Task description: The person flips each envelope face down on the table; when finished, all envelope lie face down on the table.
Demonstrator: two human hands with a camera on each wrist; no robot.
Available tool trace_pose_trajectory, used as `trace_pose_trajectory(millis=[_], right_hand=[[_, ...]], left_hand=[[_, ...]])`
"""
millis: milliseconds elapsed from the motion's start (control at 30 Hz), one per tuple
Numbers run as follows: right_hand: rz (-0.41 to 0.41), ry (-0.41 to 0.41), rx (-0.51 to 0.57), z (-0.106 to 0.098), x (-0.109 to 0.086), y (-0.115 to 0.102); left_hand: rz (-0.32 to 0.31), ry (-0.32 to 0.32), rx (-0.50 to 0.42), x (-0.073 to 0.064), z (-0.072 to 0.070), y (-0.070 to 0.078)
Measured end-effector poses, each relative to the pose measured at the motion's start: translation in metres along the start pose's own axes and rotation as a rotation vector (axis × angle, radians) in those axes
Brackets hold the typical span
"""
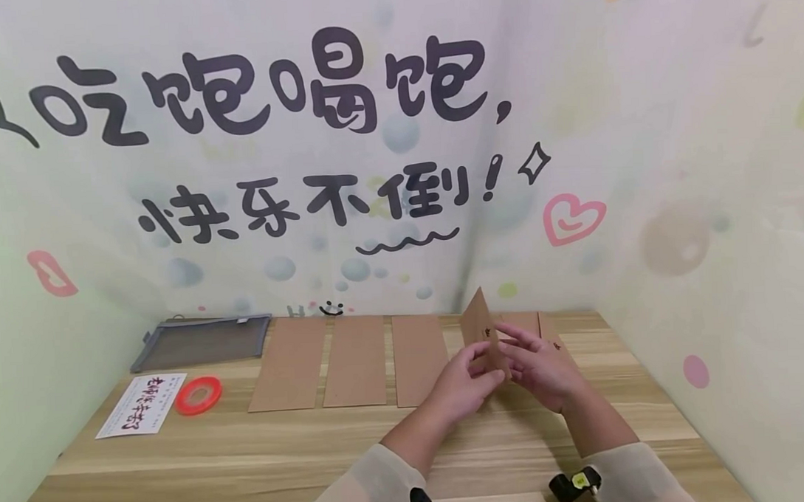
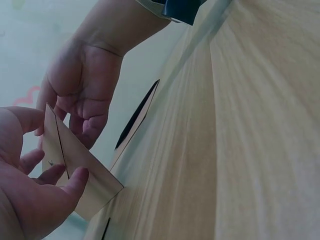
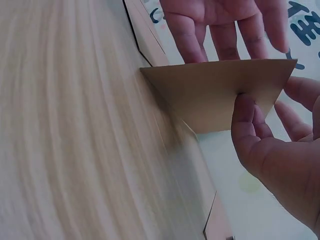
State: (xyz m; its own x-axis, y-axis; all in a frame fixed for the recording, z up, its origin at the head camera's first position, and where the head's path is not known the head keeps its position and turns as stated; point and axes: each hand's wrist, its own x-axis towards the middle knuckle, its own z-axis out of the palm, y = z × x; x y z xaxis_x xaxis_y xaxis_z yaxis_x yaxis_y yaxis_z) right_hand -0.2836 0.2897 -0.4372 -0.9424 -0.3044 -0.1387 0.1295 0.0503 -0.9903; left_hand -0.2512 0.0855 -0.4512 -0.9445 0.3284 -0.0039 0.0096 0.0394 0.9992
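- The right hand (image 1: pixel 546 368) pinched a brown card (image 1: pixel 476 324) above the table's (image 1: pixel 316 457) right half; the left hand (image 1: pixel 461 382) curled at its other face, grip unclear.
- Hands on both sides probably steadied the thin card upright.
- Left, three brown sheets (image 1: pixel 354 361) lay apart, apparently spaced for separate handling.
- Beyond sat a red roll (image 1: pixel 216 396) and pouch (image 1: pixel 202 344).

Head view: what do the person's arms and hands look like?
The pale beige fabric left sleeve and matching right sleeve end above bare wrists. A yellow-marked black device shows on the left, a similar black device on the right. The left hand and right hand wear no gloves.
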Motion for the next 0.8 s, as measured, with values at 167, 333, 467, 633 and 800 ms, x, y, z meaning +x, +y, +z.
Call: trace_pose_trajectory(millis=[167,333,467,633,800], right_hand=[[0.012,-0.004,-0.009,0.005,-0.001,-0.002],[-0.008,-0.044,-0.010,0.007,-0.001,-0.002],[-0.020,-0.106,-0.003,0.007,0.000,0.002],[0.003,-0.168,-0.019,0.003,0.004,0.011],[0.045,-0.159,-0.057,-0.003,0.007,0.018]], left_hand=[[0.005,-0.001,-0.012,-0.001,0.001,0.003],[0.017,0.023,-0.032,-0.001,0.002,0.005],[0.001,0.072,-0.047,0.000,0.003,0.007],[0.003,0.129,-0.048,0.003,0.003,0.007],[0.020,0.177,-0.049,0.006,0.001,0.005]])
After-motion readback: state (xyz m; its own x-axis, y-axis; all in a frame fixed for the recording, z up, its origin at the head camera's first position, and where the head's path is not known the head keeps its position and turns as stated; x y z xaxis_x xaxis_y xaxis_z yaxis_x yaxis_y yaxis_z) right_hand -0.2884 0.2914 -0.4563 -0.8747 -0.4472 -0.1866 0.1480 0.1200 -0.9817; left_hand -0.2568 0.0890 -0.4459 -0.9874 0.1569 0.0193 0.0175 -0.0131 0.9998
